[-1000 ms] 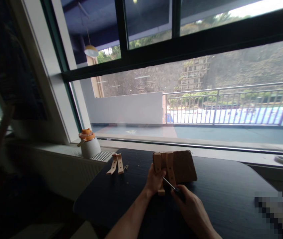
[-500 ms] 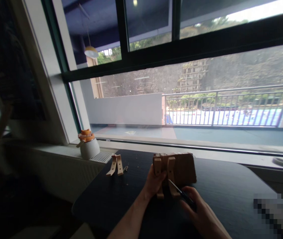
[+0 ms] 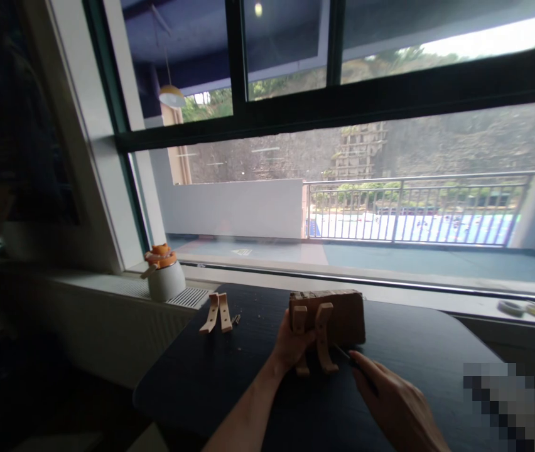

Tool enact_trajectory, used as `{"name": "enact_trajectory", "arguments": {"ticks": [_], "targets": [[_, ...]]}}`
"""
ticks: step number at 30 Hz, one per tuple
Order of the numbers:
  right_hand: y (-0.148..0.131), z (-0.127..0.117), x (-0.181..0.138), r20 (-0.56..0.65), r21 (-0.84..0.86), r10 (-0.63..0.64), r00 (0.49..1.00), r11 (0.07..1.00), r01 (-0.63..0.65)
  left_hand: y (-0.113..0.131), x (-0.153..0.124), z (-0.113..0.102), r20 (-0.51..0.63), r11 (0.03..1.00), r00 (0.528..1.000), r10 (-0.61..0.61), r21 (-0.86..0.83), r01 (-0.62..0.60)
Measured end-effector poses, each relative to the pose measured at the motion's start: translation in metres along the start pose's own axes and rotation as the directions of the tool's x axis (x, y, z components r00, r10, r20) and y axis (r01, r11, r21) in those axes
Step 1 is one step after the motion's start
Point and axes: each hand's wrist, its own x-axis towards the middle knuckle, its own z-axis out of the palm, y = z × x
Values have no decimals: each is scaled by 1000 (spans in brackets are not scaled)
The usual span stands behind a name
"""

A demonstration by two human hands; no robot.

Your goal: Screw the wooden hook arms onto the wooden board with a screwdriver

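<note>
My left hand (image 3: 290, 347) grips a wooden board (image 3: 343, 317) with two wooden legs (image 3: 323, 337) fixed to its near face, holding it tilted on the dark table (image 3: 230, 383). My right hand (image 3: 397, 408) is closed around a dark screwdriver (image 3: 353, 363), whose tip points toward the board's lower right, a little apart from the legs. A loose pair of wooden legs (image 3: 217, 312) lies on the table to the left, with small screws (image 3: 236, 319) beside them.
A white pot with an orange lid (image 3: 162, 273) stands on the windowsill at the left. Two tape rolls (image 3: 524, 309) lie on the sill at the far right. A large window runs behind the table. A pixelated patch covers the lower right corner.
The board has tipped more upright and its legs now point down to the table. My right hand with the screwdriver has drawn back to the right, away from the leg.
</note>
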Motion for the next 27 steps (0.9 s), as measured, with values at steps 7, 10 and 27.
{"name": "enact_trajectory", "arguments": {"ticks": [7,10,27], "targets": [[-14,0,0,-53,0,-106,993,994,106,1,-1,1,1,1000,1000,11,-12,-11],[-19,2,3,-110,-30,-135,985,991,132,1,-1,1,4,1000,1000,14,-15,-14],[-26,10,17,117,380,268,956,877,-292,3,-1,1,-21,999,1000,4,49,-3]]}}
